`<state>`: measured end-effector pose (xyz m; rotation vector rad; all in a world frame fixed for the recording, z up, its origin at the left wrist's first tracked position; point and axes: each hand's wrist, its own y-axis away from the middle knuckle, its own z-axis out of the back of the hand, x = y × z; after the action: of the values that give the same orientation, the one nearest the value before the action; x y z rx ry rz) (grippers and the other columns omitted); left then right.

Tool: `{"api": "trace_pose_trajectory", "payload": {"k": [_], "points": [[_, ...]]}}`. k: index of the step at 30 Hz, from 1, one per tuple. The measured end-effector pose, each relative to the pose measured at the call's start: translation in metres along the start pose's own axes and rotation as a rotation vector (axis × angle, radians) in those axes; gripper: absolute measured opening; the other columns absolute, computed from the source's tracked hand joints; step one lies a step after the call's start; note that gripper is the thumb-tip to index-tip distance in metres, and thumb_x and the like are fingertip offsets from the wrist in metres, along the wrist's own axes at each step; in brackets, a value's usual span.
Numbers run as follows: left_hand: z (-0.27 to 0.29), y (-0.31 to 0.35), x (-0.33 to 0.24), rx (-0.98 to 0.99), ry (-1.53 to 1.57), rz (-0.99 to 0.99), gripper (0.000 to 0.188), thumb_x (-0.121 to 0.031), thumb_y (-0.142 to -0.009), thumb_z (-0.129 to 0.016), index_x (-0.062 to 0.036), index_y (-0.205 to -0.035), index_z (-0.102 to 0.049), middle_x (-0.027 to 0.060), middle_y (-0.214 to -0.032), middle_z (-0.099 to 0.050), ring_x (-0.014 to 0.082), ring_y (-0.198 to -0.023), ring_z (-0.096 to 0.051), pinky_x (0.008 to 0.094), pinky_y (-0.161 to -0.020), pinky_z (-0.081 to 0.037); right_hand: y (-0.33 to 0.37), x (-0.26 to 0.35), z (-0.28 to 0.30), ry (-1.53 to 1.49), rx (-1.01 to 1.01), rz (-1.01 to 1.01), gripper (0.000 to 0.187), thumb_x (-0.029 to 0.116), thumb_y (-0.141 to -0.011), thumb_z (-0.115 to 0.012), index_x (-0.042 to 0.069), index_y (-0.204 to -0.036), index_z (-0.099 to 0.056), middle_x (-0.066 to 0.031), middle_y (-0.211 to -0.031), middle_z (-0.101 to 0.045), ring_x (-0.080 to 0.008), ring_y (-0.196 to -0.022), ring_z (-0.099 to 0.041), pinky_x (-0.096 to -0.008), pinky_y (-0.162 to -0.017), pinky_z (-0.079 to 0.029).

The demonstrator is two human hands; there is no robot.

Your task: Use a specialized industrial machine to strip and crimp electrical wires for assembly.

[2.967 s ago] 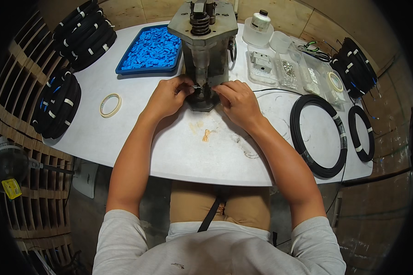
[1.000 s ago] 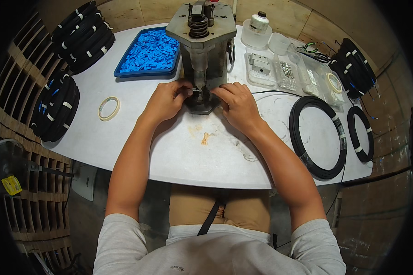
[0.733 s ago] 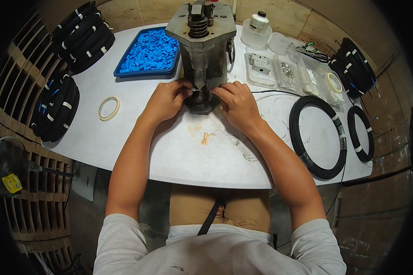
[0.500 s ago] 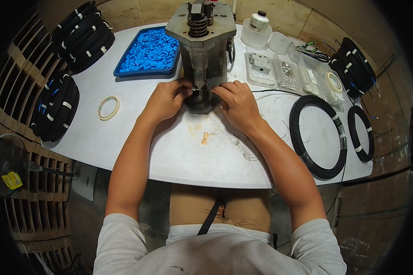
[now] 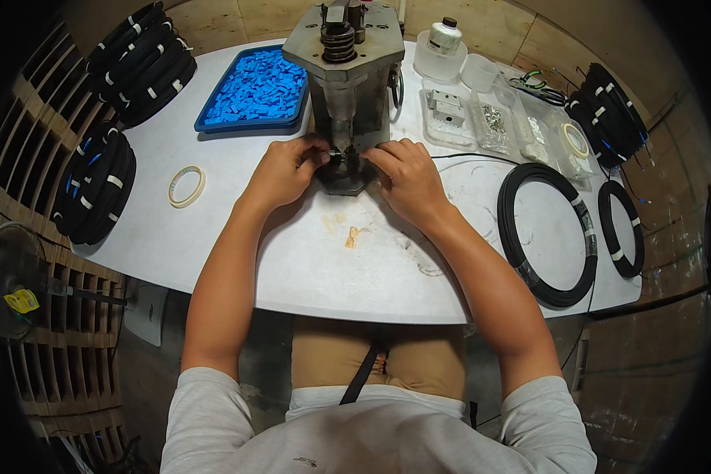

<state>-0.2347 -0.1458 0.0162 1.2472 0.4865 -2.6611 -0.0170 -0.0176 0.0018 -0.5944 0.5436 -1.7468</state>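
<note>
At the middle of the white table (image 5: 237, 261), the person is sitting with both hands pressed in at the foot of a small grey press (image 5: 346, 87). The left hand (image 5: 280, 170) is pinching at a small dark part (image 5: 338, 156) under the ram from nine o'clock, and the right hand (image 5: 407, 175) is closing in on the same spot from three o'clock; fingers of both are curled tight there, though I cannot tell exactly what each is gripping. Compared with a few seconds back, almost nothing is shifting: the hands are holding the same post at the press base, only nudging slightly, which to me suggests fine seating of the part is going on. A thin black wire (image 5: 458, 158) is running off toward three o'clock. At eleven o'clock a blue tray (image 5: 253, 88) of blue pieces is sitting; a tape roll (image 5: 186, 186) is lying at nine o'clock, and a black cable coil (image 5: 547, 234) at three o'clock.
</note>
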Motion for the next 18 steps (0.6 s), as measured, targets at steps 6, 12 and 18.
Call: {"api": "trace_pose_trajectory", "payload": {"k": [6,12,18], "points": [[0.0007,0.0005,0.001,0.0,0.014,-0.001,0.019,0.0,-0.101,-0.061,0.0043,-0.117,-0.071,0.0142,-0.1,-0.079,0.0225,-0.099,-0.077,0.0346,-0.095,-0.058,0.0,0.0013,0.0002,0.004,0.012,-0.007,0.039,-0.006,-0.08,-0.072,0.009,-0.115,-0.076,-0.0062,-0.106,-0.072,-0.0269,-0.096,-0.065,-0.0391,-0.086,-0.049],[0.0004,0.0005,-0.0009,-0.002,0.005,0.007,0.019,-0.001,-0.101,-0.061,0.0035,-0.116,-0.072,0.0142,-0.1,-0.079,0.0228,-0.099,-0.077,0.0348,-0.095,-0.058,0.0006,-0.0014,-0.0032,0.001,-0.034,0.013,0.044,-0.003,-0.072,-0.071,0.011,-0.114,-0.077,-0.0025,-0.102,-0.071,-0.0257,-0.093,-0.064,-0.0393,-0.083,-0.048],[-0.0005,0.0001,0.0022,-0.007,0.021,-0.014,0.018,0.0,-0.101,-0.061,0.0042,-0.116,-0.071,0.0145,-0.1,-0.079,0.0229,-0.099,-0.077,0.0345,-0.095,-0.057,0.0005,-0.0019,-0.0036,-0.002,-0.036,0.015,0.043,-0.003,-0.074,-0.071,0.011,-0.113,-0.077,-0.003,-0.102,-0.071,-0.0261,-0.092,-0.065,-0.0395,-0.082,-0.047]]}}
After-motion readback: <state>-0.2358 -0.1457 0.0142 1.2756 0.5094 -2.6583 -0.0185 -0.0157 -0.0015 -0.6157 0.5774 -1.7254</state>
